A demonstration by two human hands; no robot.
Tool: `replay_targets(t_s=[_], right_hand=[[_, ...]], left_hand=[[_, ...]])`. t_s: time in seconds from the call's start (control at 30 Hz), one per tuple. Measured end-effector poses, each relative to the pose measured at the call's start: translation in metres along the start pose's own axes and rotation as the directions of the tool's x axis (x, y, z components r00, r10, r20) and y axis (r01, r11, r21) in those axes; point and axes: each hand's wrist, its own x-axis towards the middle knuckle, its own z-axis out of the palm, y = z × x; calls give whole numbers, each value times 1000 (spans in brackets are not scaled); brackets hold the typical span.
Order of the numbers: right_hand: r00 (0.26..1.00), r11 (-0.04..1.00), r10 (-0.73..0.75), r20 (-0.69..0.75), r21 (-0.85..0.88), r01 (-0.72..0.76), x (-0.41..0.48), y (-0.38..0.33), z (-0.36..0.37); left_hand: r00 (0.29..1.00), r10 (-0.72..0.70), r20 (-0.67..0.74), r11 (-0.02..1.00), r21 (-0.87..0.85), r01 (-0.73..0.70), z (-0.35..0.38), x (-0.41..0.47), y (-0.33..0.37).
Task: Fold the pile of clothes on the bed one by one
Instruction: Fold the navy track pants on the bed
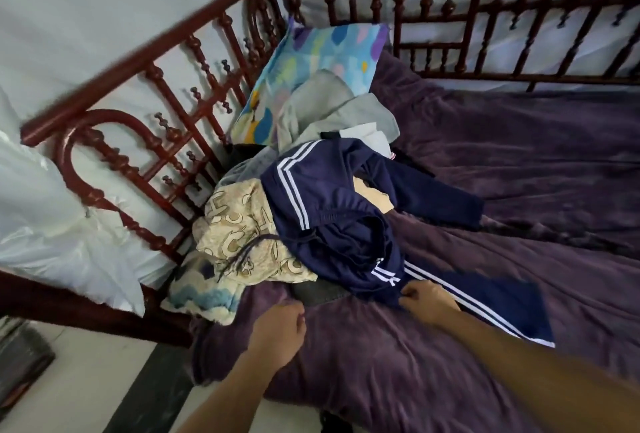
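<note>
A pile of clothes lies at the left side of the bed. On top are navy track trousers [332, 210] with white side stripes, one leg stretched out toward the lower right. My right hand [427, 301] pinches the edge of those trousers near the stripes. My left hand [277, 332] is curled into a fist over the purple bedspread [502, 190] and holds nothing. A cream patterned garment [239, 228] lies left of the trousers, and a grey garment [325, 110] lies behind them.
A colourful pillow [311, 61] leans against the dark red wooden headboard [156, 100]. More railing [519, 16] runs along the far side. A white plastic sheet [52, 224] hangs at the left. Floor shows at the lower left.
</note>
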Motion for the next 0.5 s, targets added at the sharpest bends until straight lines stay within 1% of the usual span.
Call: replay_targets(t_s=[0.07,0.13,0.2,0.27,0.33,0.4,0.47,0.5], right_hand=[[992,989,120,-38,93,-116,23,-7,10],[965,948,252,-69,218,-231,42,-16,22],[927,887,366,-82,331,-321,64,-27,35],[882,804,467,-61,446,-394,88,-41,48],[840,705,542,-26,559,-437,111,-56,62],[801,617,598,-21,649,-444,135,-66,73],[748,506,664,-11,742,-439,158,-71,85],[727,468,686,-9,771,-432,166,-74,91]], left_hand=[[995,100,18,995,1,-100,-6,45,-13],[978,208,14,978,11,-208,-11,93,-23],[955,295,13,951,94,-295,-17,141,-32],[924,381,-3,906,202,-373,-20,185,-38],[876,481,-41,853,253,-457,-20,223,-41],[810,584,-46,790,260,-555,-13,254,-38],[772,636,16,741,265,-616,-1,276,-34],[772,634,51,728,297,-618,4,285,-34]])
